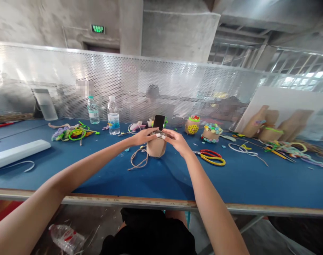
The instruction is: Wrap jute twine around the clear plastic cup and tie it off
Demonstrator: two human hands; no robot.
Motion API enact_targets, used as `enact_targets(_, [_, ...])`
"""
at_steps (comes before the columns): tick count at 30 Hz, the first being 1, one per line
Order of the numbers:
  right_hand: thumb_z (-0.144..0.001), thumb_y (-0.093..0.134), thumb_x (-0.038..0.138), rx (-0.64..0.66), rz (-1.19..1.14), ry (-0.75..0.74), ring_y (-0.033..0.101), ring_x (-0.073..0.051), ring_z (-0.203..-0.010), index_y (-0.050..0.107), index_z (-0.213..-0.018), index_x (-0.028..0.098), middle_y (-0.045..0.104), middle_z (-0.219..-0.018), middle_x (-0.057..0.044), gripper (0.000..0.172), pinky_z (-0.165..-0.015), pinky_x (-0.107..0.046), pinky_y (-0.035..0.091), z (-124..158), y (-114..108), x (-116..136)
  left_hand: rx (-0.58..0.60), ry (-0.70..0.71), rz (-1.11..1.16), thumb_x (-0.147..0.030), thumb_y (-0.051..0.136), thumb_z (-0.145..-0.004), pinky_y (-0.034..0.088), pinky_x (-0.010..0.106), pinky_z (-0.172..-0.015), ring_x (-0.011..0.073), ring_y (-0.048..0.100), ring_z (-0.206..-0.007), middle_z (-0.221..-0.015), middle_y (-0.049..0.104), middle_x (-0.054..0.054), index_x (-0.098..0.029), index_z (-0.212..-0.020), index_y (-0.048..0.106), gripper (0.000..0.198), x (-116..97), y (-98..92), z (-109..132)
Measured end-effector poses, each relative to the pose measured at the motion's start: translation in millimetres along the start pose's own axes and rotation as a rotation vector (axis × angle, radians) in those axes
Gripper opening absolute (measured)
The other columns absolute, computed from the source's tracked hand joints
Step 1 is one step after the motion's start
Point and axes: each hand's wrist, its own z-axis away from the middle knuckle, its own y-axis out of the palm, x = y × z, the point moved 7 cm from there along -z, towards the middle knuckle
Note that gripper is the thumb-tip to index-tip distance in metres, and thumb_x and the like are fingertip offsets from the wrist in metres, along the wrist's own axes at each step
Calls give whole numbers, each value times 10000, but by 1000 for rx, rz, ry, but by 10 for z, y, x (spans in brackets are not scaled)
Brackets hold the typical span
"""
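Observation:
A squat brown jar [156,149], its sides covered in what looks like kraft paper or cord, stands on the blue table in front of me. My left hand [144,136] curves around its upper left side, and my right hand [176,140] grips the upper right. The fingertips of both meet near the rim, where they hide part of the top. A loose length of twine [138,163] trails from the jar's left side onto the table. Just behind the hands a dark-screened phone [159,122] is propped up.
Scissors with red and yellow handles [213,158] lie to the right, near white cord [243,150]. Decorated jars [192,126] stand behind. At left are bottles [114,122], coloured pipe cleaners [76,132] and a long white box [20,153]. A perforated metal screen [129,79] borders the table.

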Motion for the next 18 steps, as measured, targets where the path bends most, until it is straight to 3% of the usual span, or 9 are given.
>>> enact_targets(3, [-748,739,446,-64,101,86,588,-294,-1224,554,-1322,201,515,-1440,-155,650,-1018,-454,471,42,-142,21,5,-54,4,-623,296,-928,205,423,-1200,266,269,-1438,-1540,305,132,-132,-1452,343,720,17,-16,-5])
enact_targets(5, [-776,720,419,-58,145,169,665,-281,-1092,540,-1333,191,551,-1396,-176,628,-913,-433,536,87,-240,18,-23,-31,-52,-635,281,-930,175,415,-1209,264,243,-1448,-1546,293,132,-130,-1456,333,731,-22,-45,-11])
enact_targets(9, [-718,776,301,79,87,237,715,-193,-753,651,-1162,177,756,-931,-94,478,-686,-315,573,139,-282,-15,-14,69,-150,-585,361,-932,233,415,-1184,268,316,-1414,-1514,360,130,-142,-1448,343,680,-167,-53,-27])
enact_targets(11, [-660,803,258,103,76,205,664,-152,-609,699,-1023,170,749,-790,-52,388,-599,-284,548,122,-275,-21,7,84,-184,-577,420,-916,274,411,-1160,287,354,-1390,-1499,378,152,-116,-1451,333,712,-224,-53,-45])
enact_targets(14, [-678,765,321,39,119,108,579,-119,-508,726,-841,164,745,-732,-44,230,-543,-274,509,71,-297,21,27,98,-213,-591,453,-906,309,392,-1135,296,382,-1371,-1493,386,157,-121,-1452,336,730,-299,-56,-79])
enact_targets(18, [-743,662,405,-106,212,-9,540,-119,-485,729,-774,168,756,-748,-64,248,-520,-273,472,62,-352,168,36,90,-201,-570,444,-919,355,372,-1098,284,457,-1313,-1435,465,161,-110,-1448,343,708,-344,-36,-107])
